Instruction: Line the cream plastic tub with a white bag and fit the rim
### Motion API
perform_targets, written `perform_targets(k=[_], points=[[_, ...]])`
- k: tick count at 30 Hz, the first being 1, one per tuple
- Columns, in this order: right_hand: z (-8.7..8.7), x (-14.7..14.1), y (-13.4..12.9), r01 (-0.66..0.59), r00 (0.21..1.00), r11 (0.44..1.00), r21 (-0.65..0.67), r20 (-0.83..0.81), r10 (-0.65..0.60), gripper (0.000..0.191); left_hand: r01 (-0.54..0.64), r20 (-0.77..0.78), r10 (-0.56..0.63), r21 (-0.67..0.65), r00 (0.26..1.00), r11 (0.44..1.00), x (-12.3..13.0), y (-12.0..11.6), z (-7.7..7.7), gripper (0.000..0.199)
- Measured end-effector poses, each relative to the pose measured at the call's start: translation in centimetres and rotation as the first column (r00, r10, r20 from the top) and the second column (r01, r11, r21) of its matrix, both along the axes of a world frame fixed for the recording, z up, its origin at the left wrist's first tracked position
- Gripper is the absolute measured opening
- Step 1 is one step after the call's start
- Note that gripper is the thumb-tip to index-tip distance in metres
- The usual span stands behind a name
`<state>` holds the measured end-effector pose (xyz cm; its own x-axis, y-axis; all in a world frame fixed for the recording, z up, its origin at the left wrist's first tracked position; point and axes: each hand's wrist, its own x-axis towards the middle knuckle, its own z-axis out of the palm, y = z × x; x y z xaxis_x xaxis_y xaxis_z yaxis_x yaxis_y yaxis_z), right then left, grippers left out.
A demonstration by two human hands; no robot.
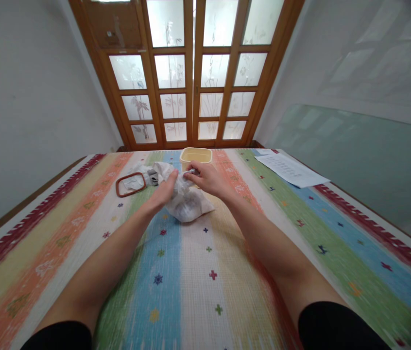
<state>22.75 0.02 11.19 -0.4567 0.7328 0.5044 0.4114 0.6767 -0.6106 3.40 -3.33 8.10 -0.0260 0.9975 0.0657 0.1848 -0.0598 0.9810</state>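
The white bag (191,209) sits on the striped tablecloth (198,291), in front of the person and on the near side of a yellow container (196,148). The left hand (166,188) grips its upper left part, thumb uppermost; the right hand (205,178) is narrowed, pinching the gathered top. Two holds seem to keep the neck bunched while the cloth bears the sagging, rounded bottom. The container, mouth upward, stands just beyond, probably within easy reach. Counted: two hands, one bag, one container and one brown rectangular ring (117,187) at left, over crumpled pale material (132,182); whether that joins the bag cannot be told. One large printed sheet (289,169) lies at right.
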Motion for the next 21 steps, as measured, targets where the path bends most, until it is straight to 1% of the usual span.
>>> perform_targets(k=[2,4,6,7,8,10,12,14,16,18,21], points=[[0.1,0.2,0.1,0.054,0.998,0.998,0.045,0.014,-0.055,0.021,-0.006,0.03,0.007,-0.02,1.0,1.0,0.0,0.2,0.1,0.074],[0.4,0.5,0.3,0.097,0.995,0.993,0.067,0.017,-0.099,0.024,0.023,0.1,-0.019,-0.031,0.995,0.999,0.1,0.3,0.2,0.067],[0.7,0.8,0.4,0.114,0.993,0.992,0.054,0.009,-0.115,0.029,0.048,0.179,-0.042,-0.028,0.983,0.998,0.3,0.3,0.3,0.056],[0.9,0.9,0.4,0.101,0.995,0.994,0.03,0.006,-0.102,0.032,0.055,0.212,-0.048,-0.024,0.976,0.998,0.4,0.3,0.4,0.051],[1.0,1.1,0.4,0.073,0.997,0.997,-0.005,0.01,-0.072,0.035,0.06,0.239,-0.053,-0.022,0.97,0.998,0.5,0.2,0.4,0.048],[1.3,1.3,0.2,-0.022,0.999,0.996,-0.087,0.04,0.025,0.04,0.057,0.282,-0.049,-0.021,0.958,0.998,0.6,0.1,0.5,0.047],[1.3,1.4,0.1,-0.13,0.985,0.979,-0.155,0.095,0.146,0.044,0.046,0.315,-0.039,-0.014,0.948,0.999,0.6,0.0,0.6,0.048],[1.2,1.4,0.0,-0.2,0.961,0.961,-0.193,0.155,0.231,0.046,0.034,0.334,-0.04,0.024,0.942,0.999,0.5,0.0,0.6,0.049],[1.0,1.3,0.0,-0.218,0.949,0.952,-0.217,0.178,0.258,0.046,0.056,0.335,-0.083,0.088,0.938,0.995,0.4,-0.1,0.7,0.05],[0.8,1.1,0.0,-0.227,0.954,0.938,-0.261,0.133,0.268,0.046,0.113,0.331,-0.154,0.139,0.931,0.984,0.3,-0.3,0.9,0.053],[0.5,0.8,-0.1,-0.281,0.948,0.884,-0.374,0.035,0.317,0.044,0.161,0.325,-0.21,0.172,0.922,0.972,0.5,-0.6,1.2,0.056]])
